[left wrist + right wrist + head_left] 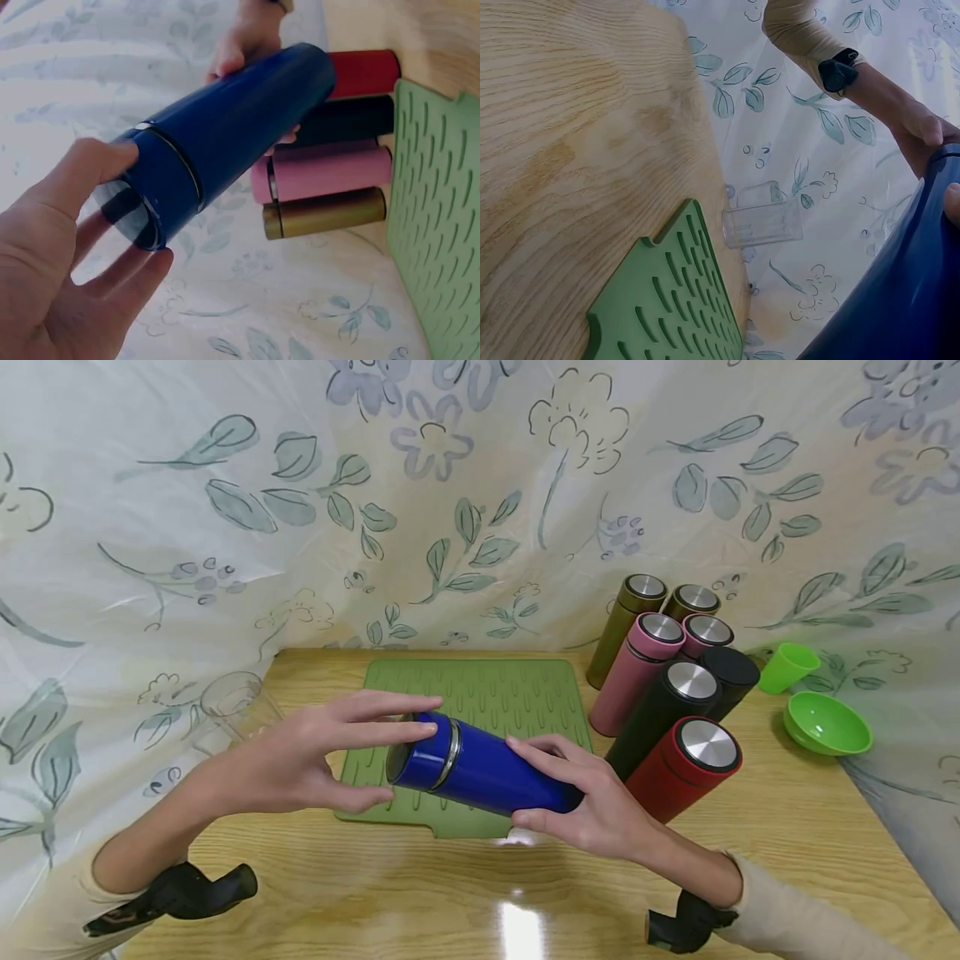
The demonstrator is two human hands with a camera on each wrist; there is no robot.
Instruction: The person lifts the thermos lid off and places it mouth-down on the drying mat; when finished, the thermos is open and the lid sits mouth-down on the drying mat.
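Observation:
A blue thermos flask (498, 768) is held tilted above the green mat, its silver-ringed lid (427, 756) toward the left. My right hand (592, 793) grips it near the base, thumb on the near side and fingers over the top. My left hand (307, 752) is at the lid end with fairly straight, spread fingers. In the left wrist view, the thumb of that left hand (52, 247) overlaps the lid and the other fingertips are right at its rim.
The green drying mat (390, 681) lies on the wooden table (360, 877). To the right stand a red flask (686, 768), black, pink (637, 677) and gold ones. A green cup (787, 667) and green bowl (825, 724) are farther right; a clear container (240, 710) stands left.

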